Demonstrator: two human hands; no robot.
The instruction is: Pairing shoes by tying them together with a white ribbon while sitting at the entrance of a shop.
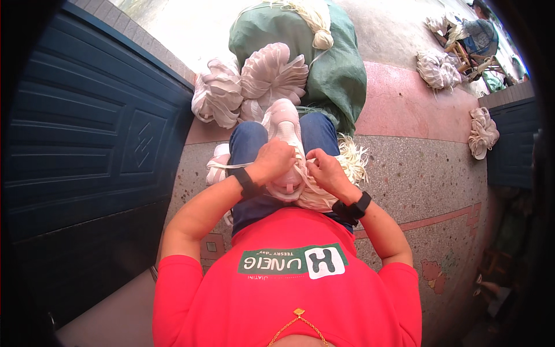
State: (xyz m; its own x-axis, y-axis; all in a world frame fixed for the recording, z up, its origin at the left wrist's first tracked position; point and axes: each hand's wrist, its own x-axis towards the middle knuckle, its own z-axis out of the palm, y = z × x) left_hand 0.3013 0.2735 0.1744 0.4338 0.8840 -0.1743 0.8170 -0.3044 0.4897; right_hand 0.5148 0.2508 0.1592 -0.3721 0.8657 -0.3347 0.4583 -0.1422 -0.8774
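Observation:
A pale pink shoe upper [284,118] lies lengthwise between my thighs, its toe pointing away from me and its heel near my shirt. My left hand [276,159] is closed on its left side by the lacing, fingers bent and partly hidden. At the right edge of the opening my right hand [329,172] pinches a thin cream shoelace [308,165]. Beside my right thigh hangs a bundle of cream laces [354,159], partly covered by that hand and wrist. Another pink upper with laces [217,165] shows at my left thigh.
Bunches of pink uppers [274,75] lie ahead against a large green sack [338,75], topped by a lace bundle [315,20]. A dark blue door [87,121] stands close on my left. More bunches [438,69] and a seated person [481,37] are at the far right.

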